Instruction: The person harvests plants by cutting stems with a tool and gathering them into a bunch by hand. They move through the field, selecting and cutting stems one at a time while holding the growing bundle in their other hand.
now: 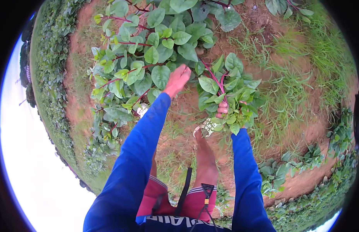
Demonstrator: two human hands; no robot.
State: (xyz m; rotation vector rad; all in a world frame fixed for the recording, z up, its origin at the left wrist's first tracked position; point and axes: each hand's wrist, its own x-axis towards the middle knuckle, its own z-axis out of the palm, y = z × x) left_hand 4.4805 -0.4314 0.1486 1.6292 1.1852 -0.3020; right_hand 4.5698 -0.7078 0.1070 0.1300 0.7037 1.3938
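My left hand (178, 80) reaches to the edge of a leafy plant (152, 54) with red stems and broad green leaves. Its fingers are partly hidden by leaves, and what they hold, if anything, cannot be made out. On the right, my right hand (222, 110) is closed around a bunch of cut stems (216, 82) with green leaves. The reddish stems point up and to the left from the fist, and leaves cover much of the hand.
Grass (287, 81) grows on the reddish soil at the right. Rows of leafy plants (51, 77) run along the left and lower right. My feet, in light shoes (209, 127), stand beside the plant. A strap (184, 191) hangs near my legs.
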